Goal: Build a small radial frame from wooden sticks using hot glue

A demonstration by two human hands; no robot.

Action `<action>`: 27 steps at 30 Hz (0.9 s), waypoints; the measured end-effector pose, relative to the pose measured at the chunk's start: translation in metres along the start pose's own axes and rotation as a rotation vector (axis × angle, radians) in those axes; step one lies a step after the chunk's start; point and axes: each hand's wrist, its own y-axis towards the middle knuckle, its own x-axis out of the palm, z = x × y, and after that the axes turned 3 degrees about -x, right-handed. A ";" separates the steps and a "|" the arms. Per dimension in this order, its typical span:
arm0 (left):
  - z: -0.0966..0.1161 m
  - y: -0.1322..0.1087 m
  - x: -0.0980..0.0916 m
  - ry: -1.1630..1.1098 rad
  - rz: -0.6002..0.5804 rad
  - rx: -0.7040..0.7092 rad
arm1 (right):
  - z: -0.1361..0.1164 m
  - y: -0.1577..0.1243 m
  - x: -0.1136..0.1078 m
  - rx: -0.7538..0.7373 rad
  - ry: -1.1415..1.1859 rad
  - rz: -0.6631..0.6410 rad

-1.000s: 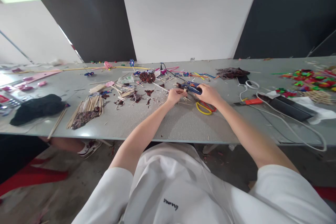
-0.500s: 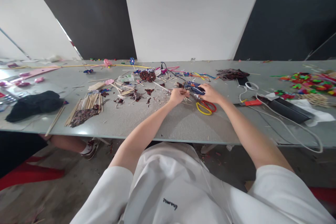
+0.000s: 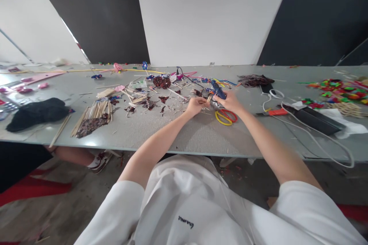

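From the head view, the only one there is, I see both hands close together over the middle of the table (image 3: 161,134). The left hand (image 3: 197,106) has its fingers closed in a pinch, the tips gripping a few short, pale sticks (image 3: 209,99); they stick out toward the other hand, just short of it. The right hand (image 3: 230,102) is wrapped round what looks like a blue glue gun (image 3: 219,90), its body tilted up and away from the person; whether a finger presses the trigger I cannot tell, and the nozzle is too small to make out. To my mind, the pinch should stay firm and well back from the ends, so that the sticks lie even and no fingertip comes near a hot tip. Resting the left wrist on the table would steady things. I'd mind the black cord (image 3: 189,79) too, which runs through the litter behind, and give it slack so it doesn't tug. The scissors (image 3: 224,112), with one yellow and one red handle, lie right below the right hand and could snag it, and loose dark scraps (image 3: 163,99) to the left might cling to anything sticky.
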 end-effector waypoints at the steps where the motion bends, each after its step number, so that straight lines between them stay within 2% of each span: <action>1: 0.001 -0.001 0.000 0.002 0.000 -0.003 | -0.003 -0.001 0.002 -0.004 0.004 0.004; 7: 0.005 -0.004 0.002 -0.015 -0.019 -0.007 | -0.010 -0.003 0.005 -0.003 0.018 0.007; 19: -0.005 0.001 0.000 -0.032 -0.040 0.043 | -0.007 -0.003 0.010 -0.050 -0.026 0.003; 27: -0.008 0.006 -0.008 -0.033 0.159 -0.044 | 0.002 0.001 -0.001 -0.014 -0.099 0.090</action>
